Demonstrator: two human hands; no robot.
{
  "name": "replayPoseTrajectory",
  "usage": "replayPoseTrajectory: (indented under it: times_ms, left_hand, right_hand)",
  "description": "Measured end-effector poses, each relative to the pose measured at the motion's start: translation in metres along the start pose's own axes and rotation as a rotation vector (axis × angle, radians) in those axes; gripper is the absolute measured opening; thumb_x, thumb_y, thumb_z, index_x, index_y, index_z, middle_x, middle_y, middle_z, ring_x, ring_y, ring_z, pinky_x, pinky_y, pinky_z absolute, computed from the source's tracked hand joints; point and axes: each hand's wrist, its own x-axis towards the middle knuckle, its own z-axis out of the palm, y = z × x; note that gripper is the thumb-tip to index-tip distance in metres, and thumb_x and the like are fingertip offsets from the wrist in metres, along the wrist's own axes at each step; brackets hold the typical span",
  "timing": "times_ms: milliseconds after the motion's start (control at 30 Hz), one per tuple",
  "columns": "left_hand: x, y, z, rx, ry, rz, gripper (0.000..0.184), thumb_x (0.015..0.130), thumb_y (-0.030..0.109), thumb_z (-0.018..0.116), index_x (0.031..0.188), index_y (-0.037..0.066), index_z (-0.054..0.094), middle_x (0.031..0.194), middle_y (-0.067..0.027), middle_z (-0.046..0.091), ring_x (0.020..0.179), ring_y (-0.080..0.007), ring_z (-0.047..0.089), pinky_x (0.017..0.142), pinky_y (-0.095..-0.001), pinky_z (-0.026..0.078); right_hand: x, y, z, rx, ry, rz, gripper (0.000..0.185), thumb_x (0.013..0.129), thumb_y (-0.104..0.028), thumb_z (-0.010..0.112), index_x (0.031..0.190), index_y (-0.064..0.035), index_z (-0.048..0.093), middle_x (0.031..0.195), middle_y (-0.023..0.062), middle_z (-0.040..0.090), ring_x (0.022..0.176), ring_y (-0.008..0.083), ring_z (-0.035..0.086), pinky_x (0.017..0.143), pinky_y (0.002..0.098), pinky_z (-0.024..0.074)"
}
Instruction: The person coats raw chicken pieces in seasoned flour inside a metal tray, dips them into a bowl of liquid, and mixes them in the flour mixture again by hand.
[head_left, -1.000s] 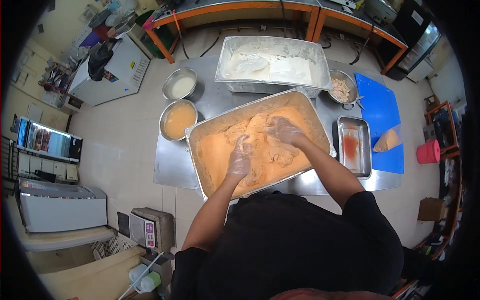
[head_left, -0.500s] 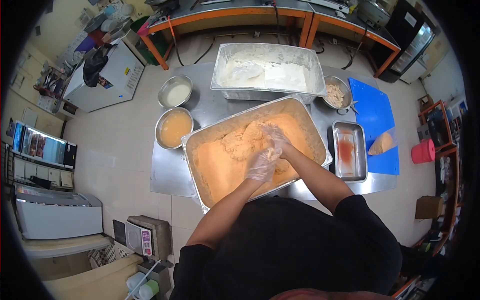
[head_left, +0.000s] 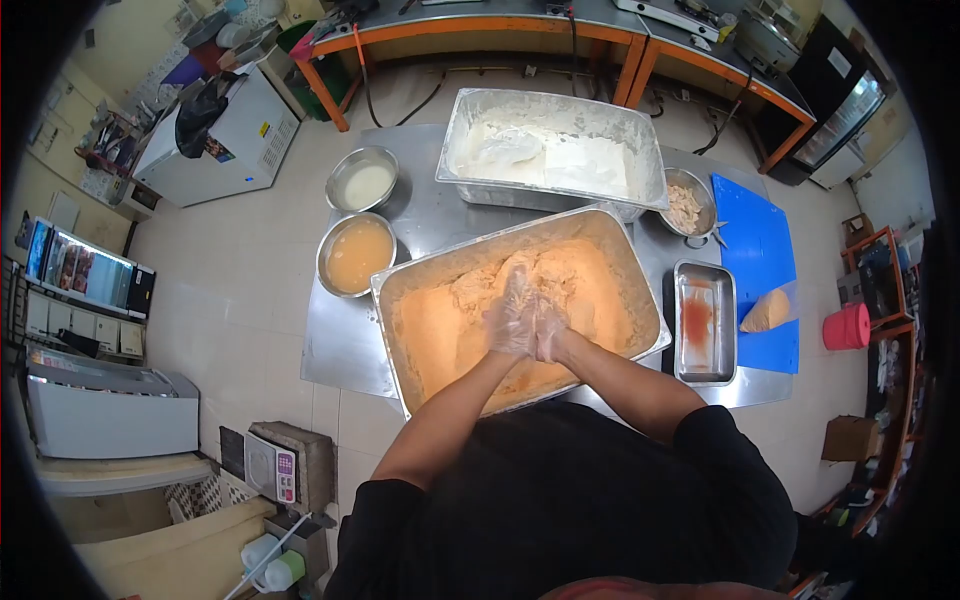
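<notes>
Both hands wear clear, loose plastic gloves dusted with crumbs. My left hand [head_left: 511, 322] and my right hand [head_left: 546, 324] are pressed together low over the orange breading flour [head_left: 430, 330]. The left fingers point away from me, held close together; the right fingers are mostly hidden. Whatever lies between the palms cannot be made out. Lumpy coated pieces [head_left: 560, 268] sit in the flour just beyond the fingertips. All this is inside a deep metal pan [head_left: 645, 290], tilted at an angle on the steel table.
Behind stands a second metal pan [head_left: 655, 180] of white flour. At left are a bowl of orange liquid [head_left: 358, 255] and a bowl of pale liquid [head_left: 365, 185]. To the right: a bowl of pale pieces [head_left: 684, 208], a red-stained tray [head_left: 697, 325], and a bag [head_left: 766, 311] on a blue board [head_left: 752, 230].
My hands have drawn together side by side. The right came back toward me from the lumpy pieces, and the left fingers now stretch forward. The view has shifted slightly.
</notes>
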Motion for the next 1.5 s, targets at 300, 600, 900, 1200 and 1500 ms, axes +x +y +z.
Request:
replayPoseTrajectory:
  times_ms: [300,600,900,1200,1500]
  left_hand:
    - [-0.001,0.031,-0.033,0.951,-0.091,0.459,0.044,0.098,0.034,0.044,0.133,0.007,0.05,0.139,-0.0176,0.048,0.13,-0.0308,0.043,0.109,-0.0467,0.034]
    - [-0.034,0.023,-0.161,0.368,-0.232,-0.164,0.018,0.093,0.023,0.057,0.091,0.005,0.063,0.078,-0.013,0.063,0.074,-0.0269,0.062,0.068,-0.0418,0.049]
    - [-0.088,-0.033,-0.229,0.056,0.369,-0.463,0.029,0.091,0.021,0.066,0.112,0.003,0.059,0.09,-0.0089,0.063,0.074,-0.0137,0.057,0.064,-0.0331,0.049]
    - [-0.091,-0.117,-0.203,-0.648,0.24,-0.438,0.016,0.097,0.013,0.052,0.096,-0.001,0.058,0.088,-0.0084,0.063,0.077,-0.0147,0.058,0.072,-0.03,0.049]
    - [-0.119,-0.17,-0.113,-0.719,-0.134,-0.254,0.041,0.098,0.013,0.046,0.137,-0.001,0.045,0.14,-0.0181,0.045,0.127,-0.0301,0.046,0.109,-0.036,0.035]
  right_hand:
    - [0.001,0.0,-0.004,0.401,-0.252,0.183,0.077,0.092,-0.069,0.041,0.135,-0.0054,0.049,0.13,0.0195,0.057,0.115,0.0362,0.054,0.098,0.0511,0.0433]
    - [-0.051,-0.115,-0.053,-1.318,0.045,-0.496,0.044,0.1,-0.031,0.049,0.133,-0.0022,0.05,0.12,0.015,0.061,0.111,0.0237,0.057,0.097,0.0405,0.0442]
    - [-0.083,-0.144,-0.115,-2.419,0.244,-0.565,0.031,0.092,-0.021,0.051,0.118,-0.0096,0.062,0.114,0.0203,0.062,0.1,0.0376,0.062,0.086,0.0449,0.0503]
    - [-0.171,-0.169,-0.042,-1.85,0.765,-0.026,0.029,0.082,-0.016,0.064,0.106,0.0001,0.065,0.102,0.0195,0.067,0.089,0.0359,0.064,0.076,0.0452,0.0489]
    - [-0.235,-0.209,0.14,-2.204,0.957,-0.303,0.041,0.086,-0.034,0.061,0.11,-0.0012,0.063,0.096,0.0229,0.06,0.091,0.0334,0.059,0.081,0.0432,0.0462]
